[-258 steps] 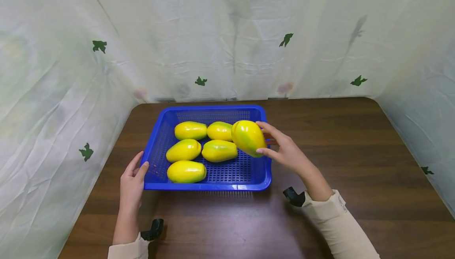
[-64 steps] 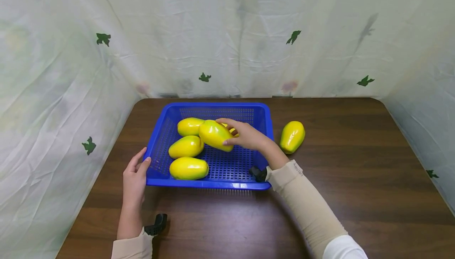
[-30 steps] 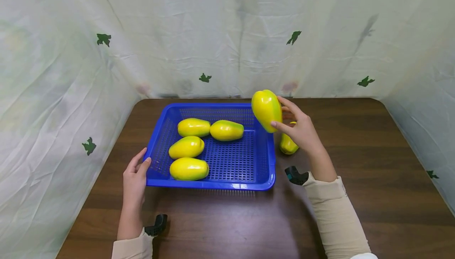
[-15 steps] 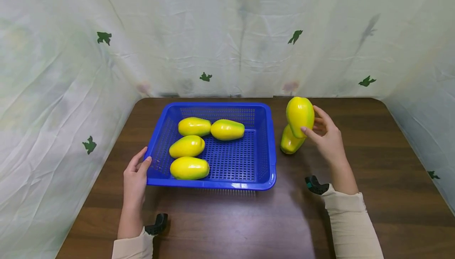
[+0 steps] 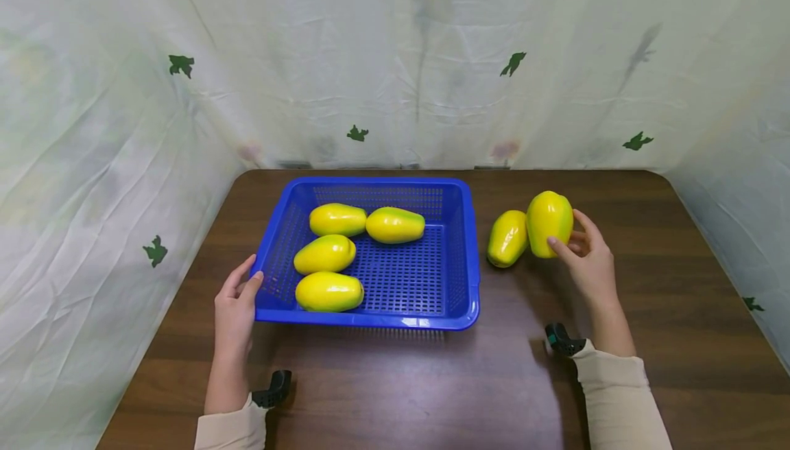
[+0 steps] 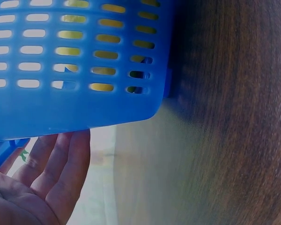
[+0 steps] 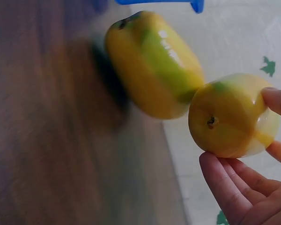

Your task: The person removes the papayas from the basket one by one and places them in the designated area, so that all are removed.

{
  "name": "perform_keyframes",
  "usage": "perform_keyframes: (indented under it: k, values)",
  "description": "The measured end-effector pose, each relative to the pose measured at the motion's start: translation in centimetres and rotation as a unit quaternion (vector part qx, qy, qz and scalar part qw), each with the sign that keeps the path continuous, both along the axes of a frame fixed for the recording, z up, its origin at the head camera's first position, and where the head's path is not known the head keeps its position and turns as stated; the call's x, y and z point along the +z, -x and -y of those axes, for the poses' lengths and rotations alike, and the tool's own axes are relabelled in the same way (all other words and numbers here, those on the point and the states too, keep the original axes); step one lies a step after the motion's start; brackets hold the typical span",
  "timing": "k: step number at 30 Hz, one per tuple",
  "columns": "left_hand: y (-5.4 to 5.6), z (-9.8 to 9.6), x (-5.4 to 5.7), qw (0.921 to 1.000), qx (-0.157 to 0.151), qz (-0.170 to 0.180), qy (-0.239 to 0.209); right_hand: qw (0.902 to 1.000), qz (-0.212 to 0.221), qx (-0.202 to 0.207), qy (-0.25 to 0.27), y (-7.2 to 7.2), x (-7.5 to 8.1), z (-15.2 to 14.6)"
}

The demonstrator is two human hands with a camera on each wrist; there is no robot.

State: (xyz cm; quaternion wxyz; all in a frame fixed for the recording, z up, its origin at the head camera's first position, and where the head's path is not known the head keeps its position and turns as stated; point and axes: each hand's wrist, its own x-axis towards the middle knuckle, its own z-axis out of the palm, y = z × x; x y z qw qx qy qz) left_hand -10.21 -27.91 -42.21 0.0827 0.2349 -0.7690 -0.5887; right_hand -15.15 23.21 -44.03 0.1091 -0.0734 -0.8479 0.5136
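My right hand (image 5: 589, 258) grips a yellow-green papaya (image 5: 550, 224) between thumb and fingers. It holds the fruit just above the table, right of the basket. In the right wrist view, the round end of this papaya (image 7: 229, 117) faces the camera, fingertips around it. Close beside it, another papaya (image 5: 508, 239) lies on the table. My left hand (image 5: 234, 313) holds the left rim of a blue plastic basket (image 5: 459, 322), thumb on top. Several papayas (image 5: 330, 292) lie inside, mostly in its left half. The left wrist view shows the basket's slotted wall (image 6: 84, 105) above my fingers.
The basket stands on a dark brown wooden table (image 5: 395, 388). A pale curtain (image 5: 395, 59) with green leaf-like prints hangs behind the table and along both sides. Black wrist-camera mounts (image 5: 564, 340) stick out at both sleeves.
Earlier, my right hand set one papaya on the table, then lifted a second from the basket. That second papaya has moved right and down beside the first. My left hand stays on the rim.
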Motion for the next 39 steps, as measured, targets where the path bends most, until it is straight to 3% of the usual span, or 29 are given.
perform_keyframes:
  k: [17,26,39]
  values:
    - [0.0,-0.1,-0.1,0.9998,0.005,-0.014,-0.016,0.9962,0.086,0.006,-0.003,-0.3,-2.4,-1.0]
    - [-0.1,-0.1,0.0,0.9999,0.004,-0.009,-0.01,0.995,0.096,0.02,-0.018,-0.2,-2.8,-1.0]
    - [0.0,-0.1,0.0,0.9999,0.003,-0.007,-0.008,0.9969,0.074,0.015,-0.022,0.0,-2.5,-1.0]
